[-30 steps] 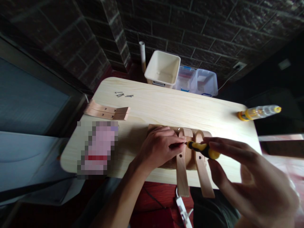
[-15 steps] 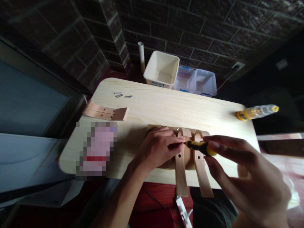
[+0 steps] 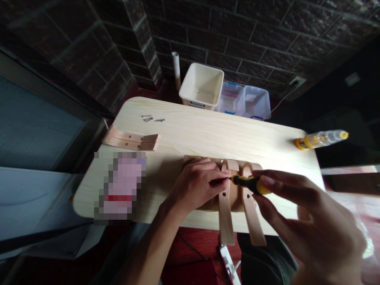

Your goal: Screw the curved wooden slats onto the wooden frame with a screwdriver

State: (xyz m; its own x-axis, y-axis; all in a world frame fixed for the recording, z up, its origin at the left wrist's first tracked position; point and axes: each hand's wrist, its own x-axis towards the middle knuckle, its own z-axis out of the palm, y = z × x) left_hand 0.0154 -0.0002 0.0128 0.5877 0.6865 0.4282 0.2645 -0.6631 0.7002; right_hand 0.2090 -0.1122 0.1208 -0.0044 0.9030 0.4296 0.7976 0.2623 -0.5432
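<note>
My right hand (image 3: 314, 215) grips a yellow and black screwdriver (image 3: 249, 182) by its handle, thumb below and fingers above. The shaft points left, and its tip ends at the fingertips of my left hand (image 3: 196, 184). That hand rests on a brown wooden-looking block (image 3: 236, 200), its thumb and forefinger pinched together at the tip. Whatever lies in the pinch is too small to make out. Two pale wooden strips with curled tops, a left one (image 3: 227, 225) and a right one (image 3: 255, 227), lie across the block. Each shows a dark hole, and their lower ends overhang the table edge.
Several metal screws (image 3: 152, 118) lie at the table's back left. Nearby are curved wooden pieces with holes (image 3: 133, 139) and a blurred-out pink item (image 3: 126, 178). A clear-and-yellow bottle-shaped case (image 3: 322, 140) lies at the right edge. Bins (image 3: 202, 83) stand behind the table (image 3: 213, 130).
Almost nothing differs. The right hand and screwdriver handle have shifted very slightly, while the tip stays at the left fingertips.
</note>
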